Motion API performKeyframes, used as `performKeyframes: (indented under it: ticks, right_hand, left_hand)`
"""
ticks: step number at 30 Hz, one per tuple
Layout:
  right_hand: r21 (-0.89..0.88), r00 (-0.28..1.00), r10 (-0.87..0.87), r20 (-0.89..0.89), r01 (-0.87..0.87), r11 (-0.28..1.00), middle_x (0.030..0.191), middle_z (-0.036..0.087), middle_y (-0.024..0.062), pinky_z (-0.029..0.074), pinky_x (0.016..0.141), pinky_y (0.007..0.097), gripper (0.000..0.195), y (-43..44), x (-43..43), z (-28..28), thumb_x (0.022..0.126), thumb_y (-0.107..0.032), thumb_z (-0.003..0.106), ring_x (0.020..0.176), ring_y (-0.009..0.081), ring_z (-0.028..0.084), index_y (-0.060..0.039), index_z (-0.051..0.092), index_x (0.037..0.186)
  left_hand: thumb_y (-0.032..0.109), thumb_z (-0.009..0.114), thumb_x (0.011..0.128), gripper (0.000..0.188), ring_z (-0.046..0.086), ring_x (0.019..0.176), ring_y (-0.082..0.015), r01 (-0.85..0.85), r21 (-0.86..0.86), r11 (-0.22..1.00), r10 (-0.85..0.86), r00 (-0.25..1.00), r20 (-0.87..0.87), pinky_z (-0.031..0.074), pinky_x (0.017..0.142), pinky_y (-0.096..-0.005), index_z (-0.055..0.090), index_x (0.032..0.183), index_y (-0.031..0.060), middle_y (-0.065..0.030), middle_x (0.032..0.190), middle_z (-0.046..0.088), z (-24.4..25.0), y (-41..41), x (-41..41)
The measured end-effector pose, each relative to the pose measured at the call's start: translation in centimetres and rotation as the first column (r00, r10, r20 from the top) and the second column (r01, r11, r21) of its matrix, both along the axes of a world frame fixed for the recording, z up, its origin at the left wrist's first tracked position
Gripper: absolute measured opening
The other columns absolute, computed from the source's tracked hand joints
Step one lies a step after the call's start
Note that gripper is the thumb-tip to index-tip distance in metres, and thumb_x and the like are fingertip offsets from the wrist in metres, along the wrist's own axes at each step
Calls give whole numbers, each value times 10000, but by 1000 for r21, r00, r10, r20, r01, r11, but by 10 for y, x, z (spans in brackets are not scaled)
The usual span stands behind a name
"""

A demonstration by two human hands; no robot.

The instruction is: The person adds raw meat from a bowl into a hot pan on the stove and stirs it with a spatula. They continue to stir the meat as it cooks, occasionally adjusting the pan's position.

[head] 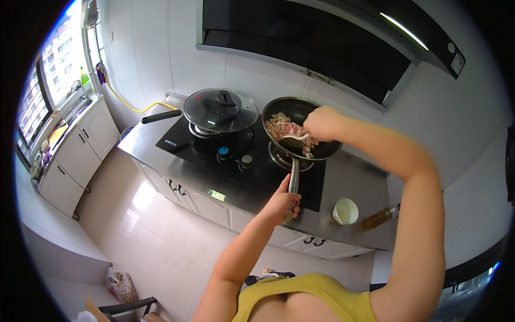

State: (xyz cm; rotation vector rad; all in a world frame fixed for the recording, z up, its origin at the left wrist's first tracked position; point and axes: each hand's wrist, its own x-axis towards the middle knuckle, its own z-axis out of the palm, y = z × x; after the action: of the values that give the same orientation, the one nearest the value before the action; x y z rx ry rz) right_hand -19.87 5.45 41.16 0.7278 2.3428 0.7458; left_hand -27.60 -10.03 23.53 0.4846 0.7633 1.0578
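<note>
My left hand [285,203] is wrapped around the metal handle [295,177] of a dark frying pan [325,151]. The pan sits tilted over the right burner [277,157] of the gas hob. Chopped pinkish meat [281,125] lies in the left part of the pan, its pieces pale and partly pink. Over the pan's right side, my right hand [323,124] is closed on a spatula; its handle is hidden by my fingers. The pale-edged spatula blade [293,141] rests among the meat pieces.
A second pan with a glass lid [221,110] covers the left burner, its black handle [161,116] pointing left. On the steel counter [342,181] at right stand a white bowl [346,211] and an oil bottle [378,218]. The dark range hood [305,44] hangs behind the hob.
</note>
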Motion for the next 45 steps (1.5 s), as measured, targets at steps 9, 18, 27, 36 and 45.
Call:
performKeyframes:
  ticks: [9,18,27,36,45]
  right_hand:
    - [154,971,-150,-184,180,972,853,681,93,522,635,375,153,50,16,-22,737,-129,573,794,262,656,-91,701,813]
    - [188,931,335,-148,-306,933,728,588,67,499,563,369,178,9,68,42,750,-119,595,706,247,623,-118,657,917]
    - [242,552,830,-76,-797,553,682,531,30,491,541,304,114,76,-13,-12,717,-150,572,634,181,581,-95,623,632]
    - [171,984,178,-31,-170,970,856,678,88,513,670,385,185,120,-98,-37,752,-134,535,805,268,645,-119,710,806]
    - [-76,812,-373,-448,382,921,815,645,194,496,661,433,205,104,65,-38,783,-190,577,756,364,618,-8,668,804]
  left_hand:
    - [-63,448,821,790,449,510,-161,-7,-12,1000,7,1000,5,396,453,-291,162,1423,362,-75,717,447,-3,-2,-7]
    - [-64,451,820,792,452,503,-163,-4,-40,999,4,1000,16,392,445,-291,167,1418,371,-75,706,446,-2,1,-7]
    - [-74,469,804,806,471,492,-173,-25,-15,1000,26,999,27,413,437,-308,177,1415,364,-82,690,463,-6,1,-4]
    - [-76,476,791,784,467,476,-158,-83,-1,997,83,996,20,377,417,-289,188,1428,279,-71,687,467,-4,-4,0]
    - [-63,475,791,789,459,484,-161,-101,-14,995,101,995,19,383,427,-296,170,1432,280,-78,692,467,-2,1,5]
